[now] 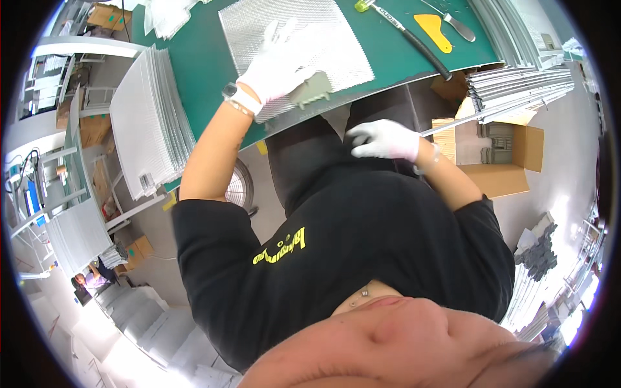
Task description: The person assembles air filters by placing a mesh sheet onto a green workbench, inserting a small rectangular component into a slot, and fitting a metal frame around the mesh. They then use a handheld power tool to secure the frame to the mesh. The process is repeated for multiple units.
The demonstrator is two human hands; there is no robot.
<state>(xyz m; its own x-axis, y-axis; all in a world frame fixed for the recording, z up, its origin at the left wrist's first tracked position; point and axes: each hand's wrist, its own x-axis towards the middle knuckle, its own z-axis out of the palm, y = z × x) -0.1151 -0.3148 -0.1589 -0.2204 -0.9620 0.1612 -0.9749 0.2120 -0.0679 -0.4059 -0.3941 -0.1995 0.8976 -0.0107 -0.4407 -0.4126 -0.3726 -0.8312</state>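
A silvery mesh sheet (343, 45) lies on the green tabletop, close to its near edge. My left hand (275, 64), in a white glove, rests on the sheet with its fingers stretched out and spread. Beside its thumb, a flat grey-green piece with a toothed edge (312, 90) lies at the sheet's near edge. The hand touches or nearly touches this piece; part of it may be covered. My right hand (385, 140), also gloved in white, hovers off the table in front of my dark trousers. Its fingers are loosely bent and apart, and I see nothing in them.
On the right of the table (200, 71) lie a black-handled mallet (414, 45), a yellow scraper (432, 32) and a grey-handled tool (460, 28). Stacked panels (152, 123) stand left; more panels (517, 90) lie right, above an open carton (495, 178) with grey-green parts. A fan (239, 186) stands below.
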